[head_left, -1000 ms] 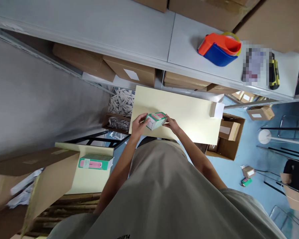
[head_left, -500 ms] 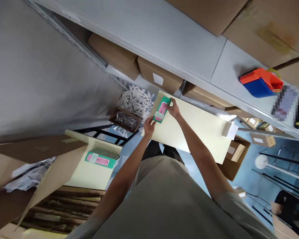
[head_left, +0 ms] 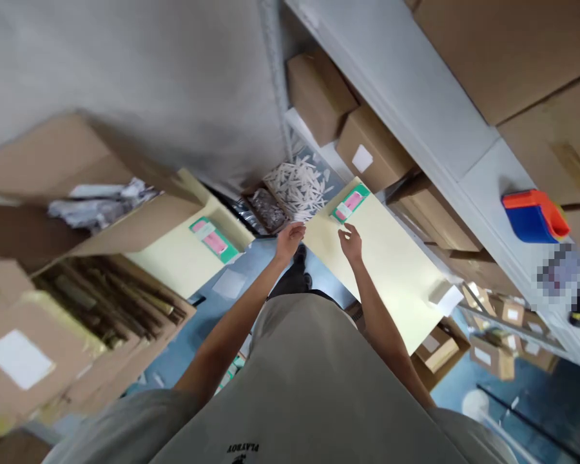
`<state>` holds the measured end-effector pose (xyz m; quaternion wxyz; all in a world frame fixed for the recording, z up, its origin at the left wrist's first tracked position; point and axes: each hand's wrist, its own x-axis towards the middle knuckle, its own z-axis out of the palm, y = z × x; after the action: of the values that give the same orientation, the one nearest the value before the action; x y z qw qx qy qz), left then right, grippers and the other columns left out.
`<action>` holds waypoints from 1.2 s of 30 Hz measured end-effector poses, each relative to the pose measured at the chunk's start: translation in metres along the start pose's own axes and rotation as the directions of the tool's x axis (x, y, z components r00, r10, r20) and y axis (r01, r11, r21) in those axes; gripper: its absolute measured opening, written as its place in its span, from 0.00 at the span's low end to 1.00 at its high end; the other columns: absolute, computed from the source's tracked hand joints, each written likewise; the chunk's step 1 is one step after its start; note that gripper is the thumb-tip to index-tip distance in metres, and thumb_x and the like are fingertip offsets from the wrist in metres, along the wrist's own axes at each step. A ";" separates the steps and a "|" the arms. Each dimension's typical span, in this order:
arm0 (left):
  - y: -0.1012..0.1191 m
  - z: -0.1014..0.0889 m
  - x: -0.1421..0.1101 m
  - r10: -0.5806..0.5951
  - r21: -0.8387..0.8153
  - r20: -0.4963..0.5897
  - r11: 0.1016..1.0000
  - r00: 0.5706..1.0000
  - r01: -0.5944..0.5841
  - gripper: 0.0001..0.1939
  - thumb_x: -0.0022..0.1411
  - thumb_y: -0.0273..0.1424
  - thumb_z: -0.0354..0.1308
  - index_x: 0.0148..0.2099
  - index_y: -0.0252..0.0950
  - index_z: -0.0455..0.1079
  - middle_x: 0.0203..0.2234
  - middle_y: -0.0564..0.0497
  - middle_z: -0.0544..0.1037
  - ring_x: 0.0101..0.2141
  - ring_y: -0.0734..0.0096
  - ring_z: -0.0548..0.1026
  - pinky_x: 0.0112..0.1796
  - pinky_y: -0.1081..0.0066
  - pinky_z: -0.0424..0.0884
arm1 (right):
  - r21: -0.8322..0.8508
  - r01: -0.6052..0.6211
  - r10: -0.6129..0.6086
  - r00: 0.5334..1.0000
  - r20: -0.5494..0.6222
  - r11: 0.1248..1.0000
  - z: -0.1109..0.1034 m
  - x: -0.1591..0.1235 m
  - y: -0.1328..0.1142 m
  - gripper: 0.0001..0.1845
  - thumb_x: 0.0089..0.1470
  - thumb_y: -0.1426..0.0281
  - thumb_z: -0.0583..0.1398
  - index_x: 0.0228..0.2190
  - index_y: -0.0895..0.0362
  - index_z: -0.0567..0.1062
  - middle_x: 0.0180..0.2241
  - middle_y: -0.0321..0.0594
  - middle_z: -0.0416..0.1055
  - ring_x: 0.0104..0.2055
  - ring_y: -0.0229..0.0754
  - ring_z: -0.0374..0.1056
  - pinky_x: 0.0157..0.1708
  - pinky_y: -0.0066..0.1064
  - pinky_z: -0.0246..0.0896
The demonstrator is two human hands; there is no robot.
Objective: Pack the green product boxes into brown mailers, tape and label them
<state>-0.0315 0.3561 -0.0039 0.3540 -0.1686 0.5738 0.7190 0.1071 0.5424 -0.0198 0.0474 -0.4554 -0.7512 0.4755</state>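
Observation:
A green-and-pink product box (head_left: 350, 202) lies flat near the far left corner of the pale yellow table (head_left: 391, 270). Just below that box my right hand (head_left: 350, 242) hovers, its fingers bent and apart, with nothing in them. My left hand (head_left: 290, 240) is off the table's left edge, loosely curled, fingers partly apart, holding nothing visible. A second green-and-pink box (head_left: 214, 239) rests on another pale yellow surface (head_left: 169, 267) to the left.
An open carton (head_left: 125, 232) with crumpled packing stands left, above flattened cardboard (head_left: 120, 296). White strips (head_left: 299, 187) lie on the floor in the corner. The grey shelf (head_left: 444, 129) on the right carries cartons and an orange-and-blue tape dispenser (head_left: 534, 216). A white box (head_left: 445, 296) sits at the table's right end.
The green-and-pink box, held in both hands before, now lies on the table, released. Both hands have drawn back from it. The view has turned left, bringing the left-hand surface closer to the middle.

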 end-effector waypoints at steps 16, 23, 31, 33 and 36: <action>-0.052 -0.307 -0.279 0.142 -0.166 -0.775 0.895 0.616 -0.415 0.09 0.65 0.34 0.76 0.42 0.37 0.81 0.24 0.57 0.73 0.28 0.74 0.71 0.37 0.71 0.69 | 0.232 0.297 -0.374 0.646 0.665 0.926 0.185 -0.224 -0.043 0.22 0.63 0.48 0.64 0.43 0.54 0.83 0.50 0.53 0.87 0.55 0.57 0.84 0.65 0.54 0.77; -0.022 -0.422 -0.285 0.057 -0.350 -0.837 0.710 0.545 -0.611 0.05 0.72 0.27 0.68 0.46 0.41 0.75 0.42 0.49 0.84 0.41 0.67 0.83 0.49 0.66 0.78 | 0.243 0.449 -0.451 0.445 0.774 0.860 0.262 -0.287 -0.120 0.21 0.69 0.49 0.64 0.45 0.52 0.85 0.49 0.47 0.88 0.53 0.54 0.84 0.62 0.48 0.78; 0.007 -0.497 -0.268 -0.006 -0.517 -0.706 0.687 0.708 -0.510 0.04 0.76 0.27 0.66 0.44 0.38 0.75 0.44 0.45 0.86 0.39 0.69 0.85 0.47 0.67 0.80 | -0.048 0.674 -0.388 0.480 0.787 0.737 0.434 -0.373 -0.204 0.18 0.69 0.55 0.69 0.46 0.57 0.85 0.47 0.50 0.88 0.55 0.54 0.84 0.61 0.41 0.74; 0.006 -0.505 -0.270 -0.015 -0.535 -0.679 0.696 0.734 -0.480 0.05 0.74 0.27 0.69 0.45 0.37 0.75 0.44 0.45 0.86 0.38 0.69 0.85 0.47 0.67 0.80 | -0.155 0.656 -0.338 0.560 0.756 0.739 0.454 -0.382 -0.204 0.17 0.67 0.55 0.71 0.43 0.57 0.84 0.46 0.51 0.88 0.53 0.54 0.84 0.58 0.40 0.75; 0.002 -0.514 -0.277 -0.023 -0.553 -0.651 0.699 0.759 -0.453 0.06 0.73 0.28 0.70 0.47 0.36 0.76 0.47 0.44 0.86 0.37 0.70 0.86 0.48 0.67 0.80 | -0.174 0.568 -0.296 0.637 0.712 0.805 0.464 -0.390 -0.196 0.14 0.65 0.57 0.71 0.37 0.55 0.81 0.41 0.46 0.87 0.47 0.51 0.85 0.51 0.36 0.77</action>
<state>0.0749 -0.2173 0.0312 -0.0321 -0.4369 0.3667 0.8208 -0.0256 -0.0790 0.0176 -0.1927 -0.0622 -0.8842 0.4210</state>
